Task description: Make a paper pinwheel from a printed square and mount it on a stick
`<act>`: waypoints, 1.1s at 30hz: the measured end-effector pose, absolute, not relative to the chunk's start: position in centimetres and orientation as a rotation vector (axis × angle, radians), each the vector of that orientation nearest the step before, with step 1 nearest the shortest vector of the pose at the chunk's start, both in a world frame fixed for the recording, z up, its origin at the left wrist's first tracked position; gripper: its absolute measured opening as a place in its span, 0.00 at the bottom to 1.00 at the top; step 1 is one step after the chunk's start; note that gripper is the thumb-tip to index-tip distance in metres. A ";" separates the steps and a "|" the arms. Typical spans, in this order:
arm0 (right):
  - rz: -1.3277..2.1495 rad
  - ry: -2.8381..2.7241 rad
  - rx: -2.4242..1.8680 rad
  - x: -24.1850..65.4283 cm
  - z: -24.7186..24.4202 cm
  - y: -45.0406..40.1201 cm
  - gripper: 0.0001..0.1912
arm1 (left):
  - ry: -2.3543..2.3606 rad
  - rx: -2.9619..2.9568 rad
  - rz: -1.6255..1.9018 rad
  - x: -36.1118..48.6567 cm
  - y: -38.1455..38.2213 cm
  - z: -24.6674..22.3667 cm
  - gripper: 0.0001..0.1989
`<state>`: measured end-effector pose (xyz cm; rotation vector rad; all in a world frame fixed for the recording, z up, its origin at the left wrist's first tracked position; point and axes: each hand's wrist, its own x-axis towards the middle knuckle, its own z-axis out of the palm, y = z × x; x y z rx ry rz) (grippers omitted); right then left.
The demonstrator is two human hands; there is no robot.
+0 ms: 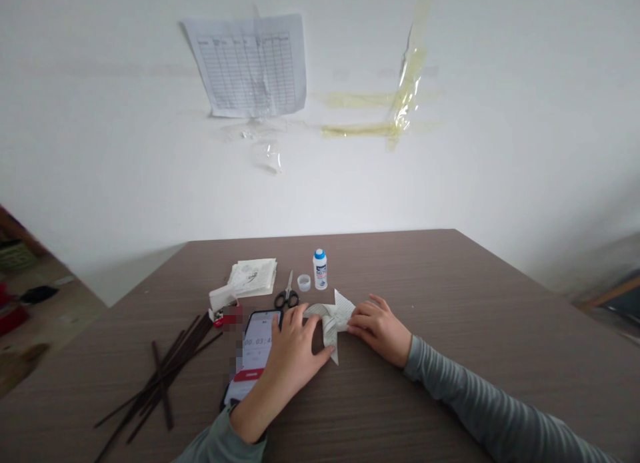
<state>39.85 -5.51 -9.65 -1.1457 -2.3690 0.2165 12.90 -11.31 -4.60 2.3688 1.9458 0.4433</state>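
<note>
Head view: the paper (pixel 331 320) lies on the tabletop (pixel 400 270), off the far edge's middle, its right side pinched by the right hand (pixel 383 330), its left met by the widespread left hand (pixel 295 350). Probably light, easily creased, it is best held at folded layers.

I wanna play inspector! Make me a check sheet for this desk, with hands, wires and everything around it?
Surface: brown tabletop, wood-look.
Job's things: folded paper, pinwheel-like, between the hands.
Clutter: phone, dark sticks, small box, paper stack, scissors, little cup or cap, blue-topped bottle.
Hands: left hand spread at the paper's left; right hand closed on its right edge.
Cables: nothing seen.
Surroundings: white wall, printed sheet, yellowish tape.
</note>
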 end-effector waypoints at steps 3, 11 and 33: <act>0.296 -2.329 -1.163 39.5 -9.3 -5.9 0.15 | 1.924 2.383 0.471 12.8 -11.3 -4.7 0.21; 0.442 -2.213 -1.278 38.9 -8.8 -5.8 0.12 | 1.918 2.337 0.450 13.3 -11.5 -4.1 0.27; 0.260 -2.295 -1.299 39.4 -9.1 -6.3 0.12 | 1.900 2.372 0.357 13.6 -11.7 -3.6 0.32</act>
